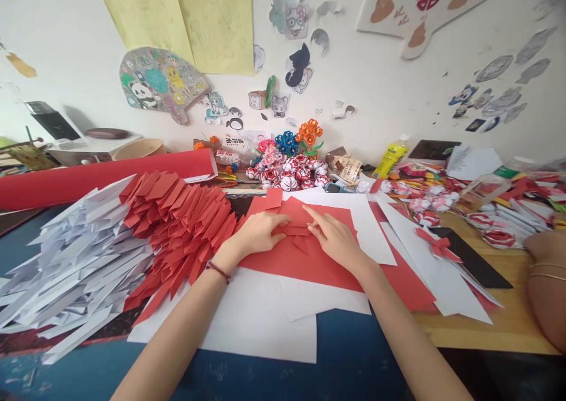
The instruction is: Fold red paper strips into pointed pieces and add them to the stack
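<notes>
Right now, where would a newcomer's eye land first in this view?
Probably on the big heap at left: folded red pieces beside folded white ones. Next, at centre, the left hand and right hand over red paper. Behind them, orange flowers rise above red-and-white ones near the wall.

Folded paper strip (297,230) plain red; sheet (287,268) same red. Strip piles: one red (181,224), one white (84,265). Paper roses (289,181) streaked red-and-white. Tabletop (354,354) deep blue.

Bright, diffuse light washes the white wall (375,88), a soft shadow falls right of the black box (53,121), and wide-angle stretching smears the dimmer paper cutouts (535,45) at right.
</notes>
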Demonstrator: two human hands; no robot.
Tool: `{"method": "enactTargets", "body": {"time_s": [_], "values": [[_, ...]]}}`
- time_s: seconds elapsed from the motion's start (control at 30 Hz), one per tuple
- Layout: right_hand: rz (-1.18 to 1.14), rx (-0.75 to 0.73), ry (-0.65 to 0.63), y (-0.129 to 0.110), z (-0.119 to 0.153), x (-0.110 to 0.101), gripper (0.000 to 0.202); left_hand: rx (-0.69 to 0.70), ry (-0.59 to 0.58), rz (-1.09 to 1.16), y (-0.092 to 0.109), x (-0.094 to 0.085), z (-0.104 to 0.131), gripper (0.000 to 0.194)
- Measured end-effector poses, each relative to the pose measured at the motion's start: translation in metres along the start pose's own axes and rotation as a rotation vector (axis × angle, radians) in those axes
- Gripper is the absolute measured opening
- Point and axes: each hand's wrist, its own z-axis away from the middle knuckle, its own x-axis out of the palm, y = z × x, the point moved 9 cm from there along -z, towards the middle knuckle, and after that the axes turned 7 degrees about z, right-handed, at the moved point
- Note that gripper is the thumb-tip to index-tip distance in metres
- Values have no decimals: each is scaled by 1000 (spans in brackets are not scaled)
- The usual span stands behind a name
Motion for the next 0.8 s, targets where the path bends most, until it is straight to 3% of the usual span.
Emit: {"method": "enactTargets", "body": {"time_s": [0.13, 0.27, 0.37, 0.5, 0.8], "values": [[-90, -27, 6, -1, 0, -3, 49, -52, 23, -25, -4, -1, 1, 32], [-69, -87, 24, -8, 0, -6, 21, -31, 31, -127, 4, 3, -1, 15], [-48, -94, 31, -8, -1, -8, 7, -14, 44, -128, 8, 2, -1, 18], [-16, -93, 40, -6, -2, -6, 10, -35, 70, -95, 5, 0, -1, 21], [-186, 122, 75, 14, -5, 3, 4, -217, 155, 121, -18, 3, -4, 15]]}}
